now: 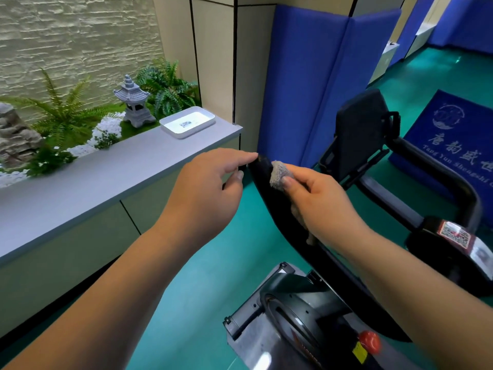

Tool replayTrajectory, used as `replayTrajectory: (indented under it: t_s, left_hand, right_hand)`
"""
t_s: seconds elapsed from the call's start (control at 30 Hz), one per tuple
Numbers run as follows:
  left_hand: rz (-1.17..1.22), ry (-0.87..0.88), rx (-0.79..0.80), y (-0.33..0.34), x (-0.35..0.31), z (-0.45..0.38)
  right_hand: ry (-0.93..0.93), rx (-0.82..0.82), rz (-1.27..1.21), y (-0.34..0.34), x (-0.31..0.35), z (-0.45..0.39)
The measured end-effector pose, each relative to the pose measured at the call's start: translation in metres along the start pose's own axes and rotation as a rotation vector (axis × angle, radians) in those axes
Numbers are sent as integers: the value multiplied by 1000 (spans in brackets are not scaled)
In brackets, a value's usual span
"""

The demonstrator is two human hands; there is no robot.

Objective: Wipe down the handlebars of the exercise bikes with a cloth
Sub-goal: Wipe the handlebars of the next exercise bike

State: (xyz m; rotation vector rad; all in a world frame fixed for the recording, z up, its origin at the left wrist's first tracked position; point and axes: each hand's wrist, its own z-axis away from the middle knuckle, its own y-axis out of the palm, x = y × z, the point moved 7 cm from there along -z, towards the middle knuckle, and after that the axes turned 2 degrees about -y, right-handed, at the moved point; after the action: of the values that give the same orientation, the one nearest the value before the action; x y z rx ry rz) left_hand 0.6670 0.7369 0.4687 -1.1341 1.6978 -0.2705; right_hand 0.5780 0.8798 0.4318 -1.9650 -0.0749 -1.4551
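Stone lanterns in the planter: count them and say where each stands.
1. The stone lantern stands in the planter, behind the white tray, among ferns. Foliage could hide others.

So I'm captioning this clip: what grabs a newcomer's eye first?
At centre, the right hand presses a grey cloth onto the black handlebar, while the left hand touches its tip. Left of them, a stone lantern stands among ferns behind the grey ledge.

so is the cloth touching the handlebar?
Touching. In the head view the right hand presses the grey cloth flat against the black handlebar near its tip, with no gap between them.
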Motion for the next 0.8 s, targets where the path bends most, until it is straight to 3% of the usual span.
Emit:
replayTrajectory:
  t_s: [0.5,0.8]
  left_hand:
    - [-239,375,-94,14,-29,18]
    - [-291,375,-72,25,-31,24]
  right_hand:
    - [77,96,39,-13,-35,32]
    - [44,52,27,-11,-26,24]
